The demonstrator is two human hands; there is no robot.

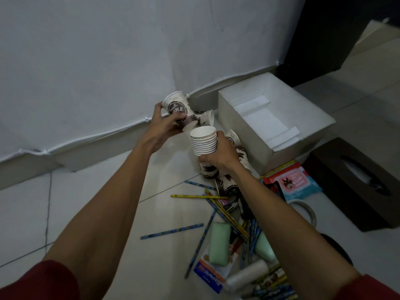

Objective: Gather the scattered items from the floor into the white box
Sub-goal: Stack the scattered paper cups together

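Note:
My left hand (pixel 163 124) grips a single printed paper cup (pixel 176 105), tilted with its base pointing down-right, just above and left of a stack of nested paper cups (pixel 204 139). My right hand (pixel 218 153) holds that stack upright by its lower part. More printed cups (pixel 205 116) lie on the floor behind and under my hands. The white box (pixel 244 135) stands open to the right, with only white paper strips inside. Pencils (pixel 195 196), green soap bars (pixel 220 243), a plaster pack (pixel 208 272) and a plastic roll (pixel 246 273) lie scattered below.
A white wall with a cable along its skirting runs behind. A dark tissue box (pixel 355 182) sits at the right, with a pink wipes pack (pixel 292 182) and a tape roll (pixel 307 210) beside it. Pale floor tiles extend to the left.

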